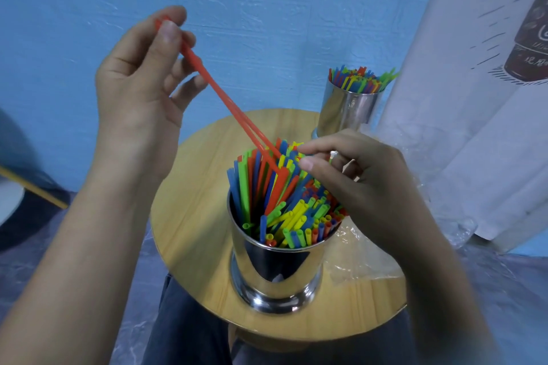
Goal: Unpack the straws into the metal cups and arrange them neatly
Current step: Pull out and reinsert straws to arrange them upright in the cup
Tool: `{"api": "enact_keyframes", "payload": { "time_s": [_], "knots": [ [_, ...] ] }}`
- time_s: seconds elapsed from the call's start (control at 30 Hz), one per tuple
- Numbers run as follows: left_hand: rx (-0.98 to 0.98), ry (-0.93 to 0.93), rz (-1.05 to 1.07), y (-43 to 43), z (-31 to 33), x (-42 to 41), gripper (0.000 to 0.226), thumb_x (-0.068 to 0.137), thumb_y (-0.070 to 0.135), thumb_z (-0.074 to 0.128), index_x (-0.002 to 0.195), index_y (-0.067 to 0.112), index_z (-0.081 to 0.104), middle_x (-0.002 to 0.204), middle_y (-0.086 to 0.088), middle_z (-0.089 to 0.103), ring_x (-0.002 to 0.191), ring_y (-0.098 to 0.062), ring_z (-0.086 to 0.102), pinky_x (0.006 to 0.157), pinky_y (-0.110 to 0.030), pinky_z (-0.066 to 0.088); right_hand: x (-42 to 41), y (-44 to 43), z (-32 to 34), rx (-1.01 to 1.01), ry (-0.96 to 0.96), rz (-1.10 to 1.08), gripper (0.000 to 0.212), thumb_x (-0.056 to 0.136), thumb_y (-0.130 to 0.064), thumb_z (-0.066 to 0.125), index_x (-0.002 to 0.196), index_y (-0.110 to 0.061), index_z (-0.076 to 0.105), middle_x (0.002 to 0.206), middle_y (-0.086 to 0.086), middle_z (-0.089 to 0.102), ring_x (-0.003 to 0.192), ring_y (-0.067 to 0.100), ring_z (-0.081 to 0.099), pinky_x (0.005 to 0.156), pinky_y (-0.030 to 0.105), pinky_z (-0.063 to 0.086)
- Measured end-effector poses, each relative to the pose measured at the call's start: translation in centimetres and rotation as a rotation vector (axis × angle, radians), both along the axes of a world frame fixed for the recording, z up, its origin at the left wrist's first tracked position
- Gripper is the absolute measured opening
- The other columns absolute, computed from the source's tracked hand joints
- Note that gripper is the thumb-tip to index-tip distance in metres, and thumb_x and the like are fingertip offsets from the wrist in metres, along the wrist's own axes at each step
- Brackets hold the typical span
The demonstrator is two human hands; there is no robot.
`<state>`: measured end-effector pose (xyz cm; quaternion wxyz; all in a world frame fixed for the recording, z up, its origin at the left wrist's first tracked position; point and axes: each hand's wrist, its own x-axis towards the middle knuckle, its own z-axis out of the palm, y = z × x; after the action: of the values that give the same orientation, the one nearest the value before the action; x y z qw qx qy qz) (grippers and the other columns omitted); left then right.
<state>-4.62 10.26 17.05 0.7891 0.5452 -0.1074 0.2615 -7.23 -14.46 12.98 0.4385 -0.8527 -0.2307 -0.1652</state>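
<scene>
The fingers (169, 34) of your left hand (139, 83) pinch two red straws (225, 101) by their top ends, with the lower ends in the near cup (275, 272) on the round worktop (192, 216). Your right hand (364, 184) curls over the packed straws (296, 216) (I cannot tell whether it grips any). A second cup (347, 112), also full, stands behind.

Coloured straws (296, 216) stand packed in near cup (275, 275) and far cup (344, 109).

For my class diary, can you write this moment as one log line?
left hand: pinches red straws | right hand: touches mixed straws in near cup | far cup: full | plastic wrapper: on table
</scene>
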Motion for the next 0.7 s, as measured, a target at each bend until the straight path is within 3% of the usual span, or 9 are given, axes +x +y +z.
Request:
{"api": "enact_keyframes", "payload": {
  "time_s": [0.2, 0.4, 0.47, 0.53, 0.6, 0.7],
  "knots": [
    [-0.167, 0.003, -0.001, 0.1, -0.5, -0.1, 0.012, 0.104, 0.022, 0.06, 0.104, 0.023, 0.071, 0.094, 0.009, 0.07, 0.087, -0.01, 0.066, 0.08, -0.023, 0.053, 0.2, 0.0, 0.0, -0.021, -0.002, -0.023, 0.032, 0.089, -0.059, 0.058, 0.11, -0.04, 0.074, 0.097, -0.014, 0.067, 0.085, 0.013, 0.063, 0.066, 0.025, 0.05],
    [-0.251, 0.054, -0.018, -0.7, -1.0, -0.1, 0.009, 0.103, 0.018, 0.06, 0.098, 0.021, 0.067, 0.088, 0.008, 0.07, 0.08, -0.007, 0.067, 0.073, -0.019, 0.054, 0.1, 0.1, 0.0, 0.022, -0.016, 0.042, 0.009, 0.1, -0.04, 0.059, 0.102, -0.039, 0.068, 0.09, -0.021, 0.071, 0.088, 0.002, 0.069, 0.066, 0.012, 0.049],
    [-0.231, 0.075, -0.035, -1.0, -1.6, 0.0, 0.006, 0.102, 0.018, 0.06, 0.099, 0.019, 0.065, 0.089, 0.008, 0.07, 0.078, -0.007, 0.066, 0.073, -0.02, 0.054, 0.0, 0.0, 0.1, 0.125, -0.003, 0.108, 0.013, 0.103, -0.024, 0.06, 0.097, -0.03, 0.07, 0.083, -0.024, 0.07, 0.079, -0.001, 0.068, 0.065, 0.009, 0.046],
    [-0.215, 0.114, -0.048, -1.4, -2.3, 0.1, 0.005, 0.101, 0.016, 0.06, 0.098, 0.018, 0.064, 0.088, 0.006, 0.07, 0.074, -0.008, 0.066, 0.072, -0.02, 0.055, 0.0, -0.2, 0.2, 0.26, -0.016, 0.159, 0.016, 0.102, -0.015, 0.059, 0.104, -0.021, 0.074, 0.085, -0.012, 0.073, 0.071, 0.004, 0.064, 0.064, 0.013, 0.047],
    [-0.162, 0.159, -0.05, -1.8, -2.9, 0.1, 0.004, 0.098, 0.016, 0.064, 0.094, 0.017, 0.066, 0.084, 0.004, 0.069, 0.072, -0.01, 0.066, 0.071, -0.022, 0.056, -0.1, -0.1, 0.5, 0.44, 0.001, 0.177, 0.017, 0.1, -0.014, 0.06, 0.11, -0.017, 0.073, 0.085, 0.002, 0.074, 0.063, 0.009, 0.057, 0.059, 0.024, 0.047],
    [0.111, 0.189, -0.021, -2.0, -3.9, 0.2, 0.004, 0.089, 0.023, 0.074, 0.087, 0.021, 0.072, 0.076, 0.007, 0.07, 0.076, -0.011, 0.066, 0.073, -0.024, 0.053, -0.1, -0.3, 0.7, 0.744, 0.056, 0.166, 0.016, 0.092, -0.023, 0.065, 0.103, -0.014, 0.072, 0.079, 0.005, 0.072, 0.06, 0.018, 0.051, 0.055, 0.026, 0.043]
  ]
}}
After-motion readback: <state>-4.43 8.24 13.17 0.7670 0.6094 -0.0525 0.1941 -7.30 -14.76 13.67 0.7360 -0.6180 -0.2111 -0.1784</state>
